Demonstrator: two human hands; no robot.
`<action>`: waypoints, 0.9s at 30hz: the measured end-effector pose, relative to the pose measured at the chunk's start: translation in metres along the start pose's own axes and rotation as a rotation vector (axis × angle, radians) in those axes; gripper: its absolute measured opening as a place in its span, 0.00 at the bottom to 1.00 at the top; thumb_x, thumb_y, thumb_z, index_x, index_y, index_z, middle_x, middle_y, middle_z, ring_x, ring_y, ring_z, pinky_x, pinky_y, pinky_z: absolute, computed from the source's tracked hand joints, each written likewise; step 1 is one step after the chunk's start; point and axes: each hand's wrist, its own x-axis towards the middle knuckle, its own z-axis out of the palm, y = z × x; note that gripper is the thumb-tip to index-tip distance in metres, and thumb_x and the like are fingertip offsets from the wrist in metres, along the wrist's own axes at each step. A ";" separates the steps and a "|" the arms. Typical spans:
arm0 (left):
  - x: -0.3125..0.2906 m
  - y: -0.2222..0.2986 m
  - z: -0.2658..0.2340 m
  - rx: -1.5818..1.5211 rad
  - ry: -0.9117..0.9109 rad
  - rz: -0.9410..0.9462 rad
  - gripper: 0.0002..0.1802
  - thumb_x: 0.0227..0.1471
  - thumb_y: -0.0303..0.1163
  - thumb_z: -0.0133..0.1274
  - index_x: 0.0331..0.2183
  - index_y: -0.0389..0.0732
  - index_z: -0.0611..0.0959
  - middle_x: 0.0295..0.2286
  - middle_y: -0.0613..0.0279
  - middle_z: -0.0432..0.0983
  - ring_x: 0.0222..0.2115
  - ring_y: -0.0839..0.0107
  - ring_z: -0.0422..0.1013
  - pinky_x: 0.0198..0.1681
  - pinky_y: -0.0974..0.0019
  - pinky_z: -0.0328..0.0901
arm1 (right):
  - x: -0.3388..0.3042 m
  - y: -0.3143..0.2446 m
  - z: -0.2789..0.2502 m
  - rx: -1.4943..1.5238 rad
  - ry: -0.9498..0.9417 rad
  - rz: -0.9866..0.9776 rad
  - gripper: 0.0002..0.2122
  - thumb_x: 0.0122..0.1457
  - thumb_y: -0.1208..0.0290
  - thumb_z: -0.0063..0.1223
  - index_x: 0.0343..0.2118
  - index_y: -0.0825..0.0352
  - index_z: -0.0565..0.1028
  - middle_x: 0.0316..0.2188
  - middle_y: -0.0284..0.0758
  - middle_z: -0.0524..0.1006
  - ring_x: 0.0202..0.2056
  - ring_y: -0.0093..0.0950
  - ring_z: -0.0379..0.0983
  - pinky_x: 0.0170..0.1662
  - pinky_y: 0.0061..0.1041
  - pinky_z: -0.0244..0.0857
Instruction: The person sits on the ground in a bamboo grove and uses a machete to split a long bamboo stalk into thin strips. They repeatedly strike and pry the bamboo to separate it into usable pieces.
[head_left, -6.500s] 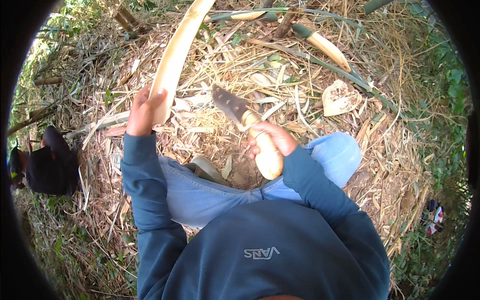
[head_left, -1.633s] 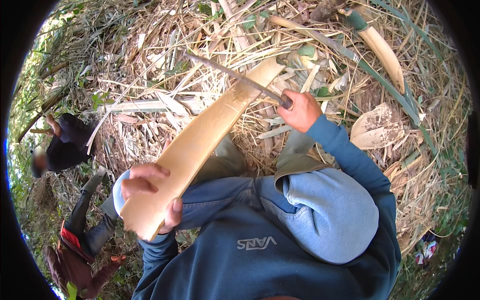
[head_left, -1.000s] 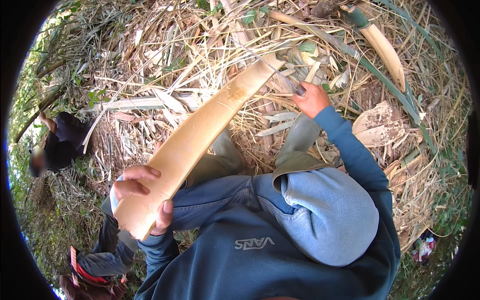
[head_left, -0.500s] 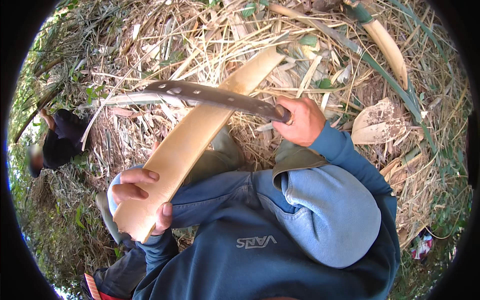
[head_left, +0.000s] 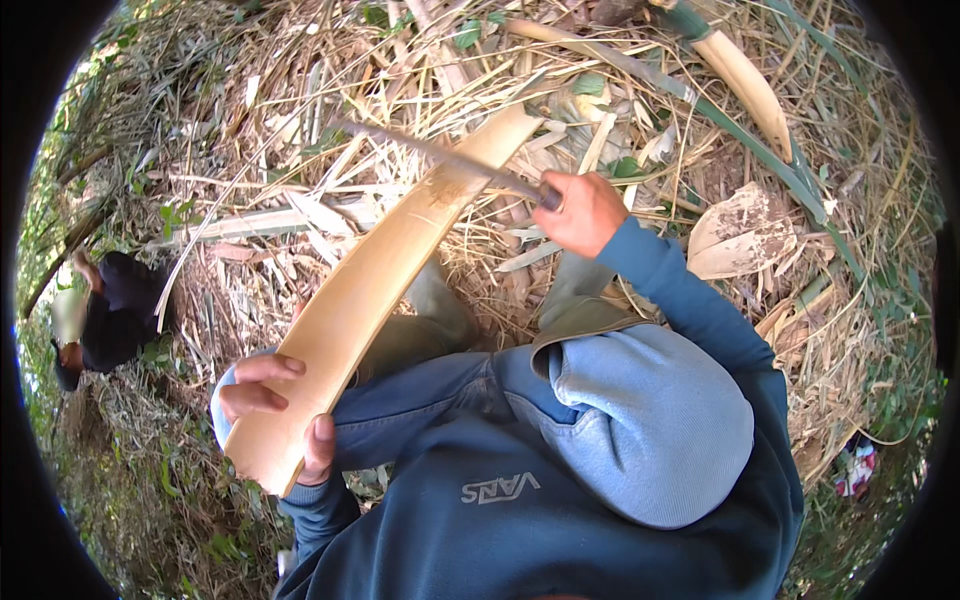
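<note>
while the left hand (head_left: 256,399) grips one pale strip (head_left: 366,275), the right hand (head_left: 588,215) grips one long knife (head_left: 460,163).

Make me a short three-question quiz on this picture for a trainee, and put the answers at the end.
1. What does the left hand grip?
a) a boot
b) a pale, curved strip
c) a green leaf

2. True or false: the right hand holds a long-bladed knife.

3. Fill in: in this view, the blade crosses the strip nearer its ____ end (far or held).

Key: 1. b; 2. true; 3. far.
</note>
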 end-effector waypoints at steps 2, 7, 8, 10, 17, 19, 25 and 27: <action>0.024 -0.012 0.005 0.040 -0.156 0.060 0.25 0.47 0.45 0.56 0.40 0.39 0.68 0.41 0.52 0.65 0.39 0.66 0.63 0.51 0.55 0.59 | -0.024 0.008 -0.019 0.142 0.082 -0.029 0.11 0.45 0.65 0.59 0.29 0.67 0.76 0.14 0.43 0.71 0.17 0.39 0.71 0.24 0.36 0.66; 0.016 -0.034 0.003 -0.010 0.032 -0.105 0.25 0.48 0.45 0.55 0.42 0.40 0.68 0.42 0.53 0.65 0.40 0.65 0.63 0.52 0.55 0.59 | 0.032 0.041 0.003 0.005 0.006 0.018 0.12 0.41 0.60 0.53 0.21 0.66 0.76 0.18 0.43 0.75 0.22 0.42 0.73 0.28 0.40 0.68; 0.018 -0.035 0.009 -0.037 0.020 -0.109 0.25 0.48 0.45 0.55 0.42 0.40 0.68 0.42 0.53 0.65 0.40 0.65 0.63 0.52 0.55 0.59 | 0.033 0.022 0.007 -0.069 0.021 -0.003 0.12 0.42 0.60 0.52 0.21 0.65 0.76 0.19 0.42 0.76 0.24 0.42 0.74 0.30 0.41 0.69; 0.018 -0.035 0.014 -0.055 0.024 -0.114 0.26 0.48 0.45 0.55 0.43 0.40 0.68 0.42 0.54 0.65 0.40 0.65 0.63 0.52 0.55 0.59 | 0.013 0.013 -0.005 -0.019 0.079 -0.095 0.11 0.43 0.61 0.52 0.23 0.64 0.78 0.20 0.41 0.77 0.26 0.41 0.75 0.33 0.41 0.70; 0.020 -0.050 -0.004 -0.136 0.032 -0.174 0.26 0.49 0.45 0.54 0.45 0.40 0.67 0.44 0.54 0.65 0.42 0.64 0.63 0.52 0.55 0.60 | 0.014 0.028 -0.007 -0.005 0.031 0.107 0.11 0.43 0.64 0.52 0.24 0.66 0.77 0.23 0.45 0.77 0.29 0.43 0.75 0.35 0.40 0.70; 0.015 -0.054 -0.019 -0.145 0.067 -0.198 0.26 0.49 0.45 0.54 0.45 0.41 0.67 0.44 0.55 0.65 0.42 0.63 0.63 0.52 0.55 0.60 | 0.012 0.019 -0.002 0.017 0.033 0.005 0.11 0.43 0.63 0.52 0.25 0.66 0.78 0.22 0.45 0.76 0.29 0.44 0.75 0.34 0.41 0.70; 0.016 -0.048 -0.057 -0.134 0.134 -0.198 0.27 0.50 0.45 0.53 0.47 0.41 0.67 0.45 0.55 0.64 0.43 0.62 0.63 0.52 0.55 0.60 | 0.014 0.038 -0.008 0.012 -0.013 0.127 0.10 0.45 0.65 0.52 0.24 0.66 0.76 0.21 0.44 0.75 0.28 0.42 0.74 0.35 0.42 0.69; 0.012 -0.049 -0.070 -0.124 0.166 -0.222 0.27 0.51 0.45 0.53 0.48 0.41 0.67 0.46 0.56 0.64 0.44 0.62 0.63 0.52 0.55 0.60 | 0.013 0.021 -0.001 0.023 -0.008 0.047 0.09 0.45 0.65 0.52 0.24 0.66 0.76 0.20 0.43 0.75 0.27 0.42 0.74 0.34 0.42 0.69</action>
